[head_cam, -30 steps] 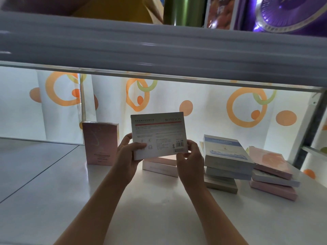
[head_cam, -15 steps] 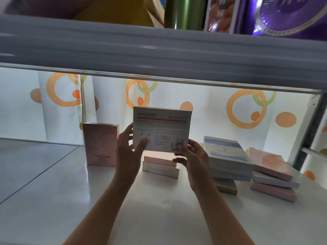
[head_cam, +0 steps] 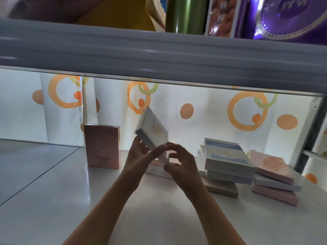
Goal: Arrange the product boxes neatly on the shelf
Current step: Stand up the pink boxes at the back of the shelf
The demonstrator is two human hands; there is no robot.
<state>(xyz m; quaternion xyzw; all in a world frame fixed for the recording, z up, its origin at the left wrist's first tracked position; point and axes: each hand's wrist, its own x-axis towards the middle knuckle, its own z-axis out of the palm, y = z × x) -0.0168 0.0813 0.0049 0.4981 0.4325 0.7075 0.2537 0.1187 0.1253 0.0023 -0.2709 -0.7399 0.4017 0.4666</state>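
A flat white product box point(head_cam: 153, 131) hangs tilted and blurred above the white shelf point(head_cam: 70, 188), its edge turned toward me. My left hand point(head_cam: 141, 156) grips its lower left edge. My right hand point(head_cam: 180, 161) touches its lower right corner with curled fingers. A pink box point(head_cam: 102, 146) stands upright at the back left of my hands. Behind my hands lie flat pink boxes point(head_cam: 159, 167), mostly hidden. To the right sits a stack topped by a blue-and-white box point(head_cam: 227, 152), then a stack of pink and white boxes point(head_cam: 273, 177).
The grey front rail of the upper shelf point(head_cam: 159, 55) hangs low overhead, with bottles and purple packages on it. A white backdrop with orange rings closes off the rear. A dark upright post point(head_cam: 311, 131) bounds the right end.
The white box faced me flat with its printed side. It has now been rotated to a slanted, edge-on position, and both hands have shifted their hold lower on it.
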